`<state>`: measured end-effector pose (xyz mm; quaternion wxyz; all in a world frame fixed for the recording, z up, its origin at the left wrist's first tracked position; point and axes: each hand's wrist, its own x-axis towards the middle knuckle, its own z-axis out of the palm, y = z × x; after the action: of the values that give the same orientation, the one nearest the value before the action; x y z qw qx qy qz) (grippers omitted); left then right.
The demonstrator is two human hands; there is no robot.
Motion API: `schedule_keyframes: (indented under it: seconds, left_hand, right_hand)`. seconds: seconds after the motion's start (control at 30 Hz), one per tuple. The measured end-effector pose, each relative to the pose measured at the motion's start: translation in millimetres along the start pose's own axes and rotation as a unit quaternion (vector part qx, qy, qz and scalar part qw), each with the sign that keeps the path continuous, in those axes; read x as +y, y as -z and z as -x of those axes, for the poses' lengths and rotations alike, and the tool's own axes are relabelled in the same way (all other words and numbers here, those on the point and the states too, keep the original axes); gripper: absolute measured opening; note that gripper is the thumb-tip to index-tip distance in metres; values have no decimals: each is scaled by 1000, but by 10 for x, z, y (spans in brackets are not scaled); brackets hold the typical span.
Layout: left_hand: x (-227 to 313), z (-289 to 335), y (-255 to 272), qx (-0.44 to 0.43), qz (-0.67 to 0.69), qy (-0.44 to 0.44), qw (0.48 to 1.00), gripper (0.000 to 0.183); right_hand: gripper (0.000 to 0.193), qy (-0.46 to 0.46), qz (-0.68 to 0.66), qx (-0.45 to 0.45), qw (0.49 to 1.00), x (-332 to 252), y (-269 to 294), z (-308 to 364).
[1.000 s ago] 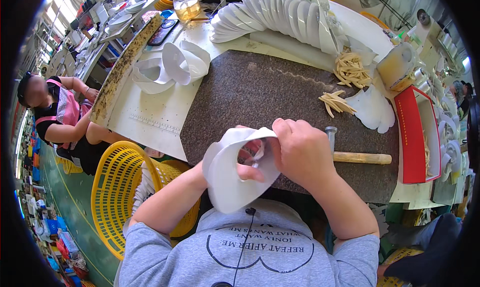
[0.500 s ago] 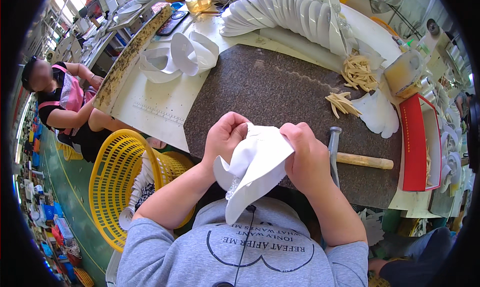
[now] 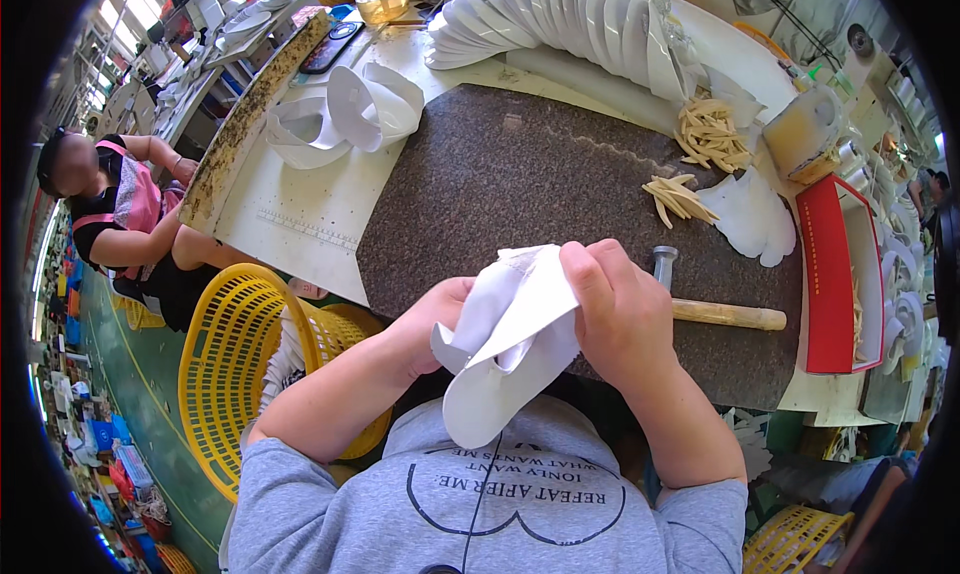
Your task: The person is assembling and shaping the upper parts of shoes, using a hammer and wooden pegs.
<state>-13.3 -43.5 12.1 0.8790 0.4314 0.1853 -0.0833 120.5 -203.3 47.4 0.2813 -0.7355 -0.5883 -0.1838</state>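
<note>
One white shoe upper (image 3: 510, 379) is held by the near edge of the dark slab (image 3: 500, 184). Our right hand (image 3: 625, 319) pinches its right rim; our left hand (image 3: 435, 319) has shifted nearer, fingers now hidden behind it, so we see only the right's grip and cannot tell the left's.

The soft-looking white shoe-upper piece (image 3: 505, 399), made of smooth, thin sheet material, is held between the 2 hands at the near side of the bench (image 3: 325, 199). It stands tilted, bent into a loose loop. 1 broad flat band crosses it from upper right to lower left, with a shadowed opening below the band. A rounded lobe hangs at the lower end, a small flap curls out on the left, and the upper end shows a rough, creased edge. The right edge looks finely notched.
</note>
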Motion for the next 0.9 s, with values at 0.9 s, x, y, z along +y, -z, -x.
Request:
schedule_keyframes:
  seconds: [0.9]
  left_hand:
    - [-221,225,-235,103,-46,7,994,22]
  right_hand:
    - [19,-98,-359,-79,925,-53,-347,513]
